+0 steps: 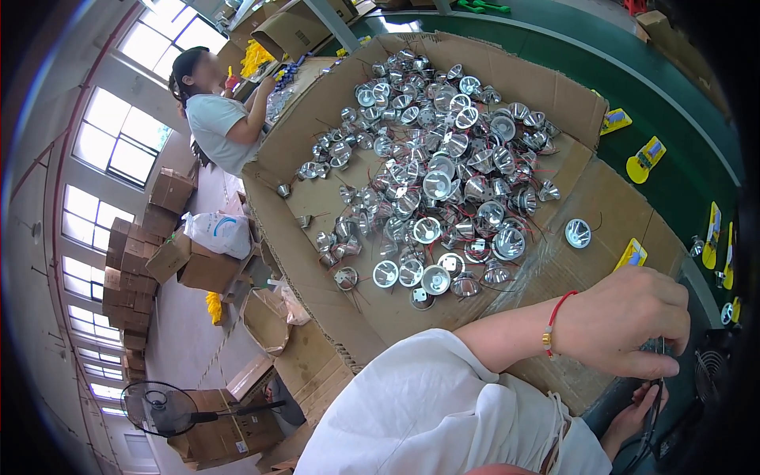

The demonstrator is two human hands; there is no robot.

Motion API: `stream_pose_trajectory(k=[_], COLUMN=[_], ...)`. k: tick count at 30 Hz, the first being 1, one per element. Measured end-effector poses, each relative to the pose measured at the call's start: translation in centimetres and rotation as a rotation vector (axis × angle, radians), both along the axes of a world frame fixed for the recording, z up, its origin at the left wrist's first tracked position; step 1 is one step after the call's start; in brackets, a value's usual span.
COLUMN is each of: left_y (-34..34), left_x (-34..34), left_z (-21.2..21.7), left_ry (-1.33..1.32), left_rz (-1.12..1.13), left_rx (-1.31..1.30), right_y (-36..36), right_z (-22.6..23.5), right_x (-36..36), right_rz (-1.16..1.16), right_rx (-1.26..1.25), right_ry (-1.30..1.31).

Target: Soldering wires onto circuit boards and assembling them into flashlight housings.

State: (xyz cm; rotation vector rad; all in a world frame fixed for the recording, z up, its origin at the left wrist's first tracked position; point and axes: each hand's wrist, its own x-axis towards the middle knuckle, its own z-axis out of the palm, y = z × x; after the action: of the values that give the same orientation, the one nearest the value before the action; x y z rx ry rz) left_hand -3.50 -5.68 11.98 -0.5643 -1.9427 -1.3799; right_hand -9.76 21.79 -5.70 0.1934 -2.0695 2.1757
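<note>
Hands are working close together: left hand is pinching a thin black wire, right hand below is curling around it. Just beyond, shiny metal reflectors are piling up in a cardboard box.

The reflectors are shiny silver with thin red wires, heaped in a plain brown cardboard tray. The belt along the tray's far edge is dark green and carries bright yellow cards. The left hand wears a red cord bracelet with a gold bead and pinches a black cable. The sleeve is plain white.
</note>
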Motion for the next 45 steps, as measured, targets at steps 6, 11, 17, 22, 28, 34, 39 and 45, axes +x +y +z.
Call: stream_pose_trajectory(k=[6, 11, 17, 22, 28, 34, 39, 45], left_y=[0.2, 0.3, 0.2, -0.1, -0.5, -0.7, -0.5, -0.1], left_x=[0.0, -0.1, -0.2, -0.1, -0.3, -0.2, -0.3, -0.6], left_z=[-0.1, -0.3, -0.4, -0.3, -0.6, -0.4, -0.7, -1.1], left_ry=[-0.009, -0.046, -0.071, -0.089, -0.124, -0.137, -0.154, -0.159], left_rz=[0.01, -0.099, -0.08, -0.086, -0.104, -0.097, -0.045, -0.011], left_rx=[-0.04, -0.013, -0.079, -0.119, -0.142, -0.154, -0.195, -0.239], right_y=[-0.5, -0.7, -0.6, -0.4, -0.6, -0.2, 0.5, 0.4], right_z=[0.4, 0.8, 0.7, 0.3, 0.7, 0.6, 0.1, 0.5], right_x=[0.1, 0.3, 0.2, 0.0, 0.1, 0.2, 0.0, 0.2], right_rz=[0.004, 0.01, 0.005, 0.011, 0.031, 0.034, 0.083, 0.081], right_rx=[0.038, 0.005, -0.001, 0.014, 0.042, 0.08, 0.111, 0.109], right_ry=[0.049, 0.008, 0.003, 0.014, 0.026, 0.002, 0.011, 0.009])
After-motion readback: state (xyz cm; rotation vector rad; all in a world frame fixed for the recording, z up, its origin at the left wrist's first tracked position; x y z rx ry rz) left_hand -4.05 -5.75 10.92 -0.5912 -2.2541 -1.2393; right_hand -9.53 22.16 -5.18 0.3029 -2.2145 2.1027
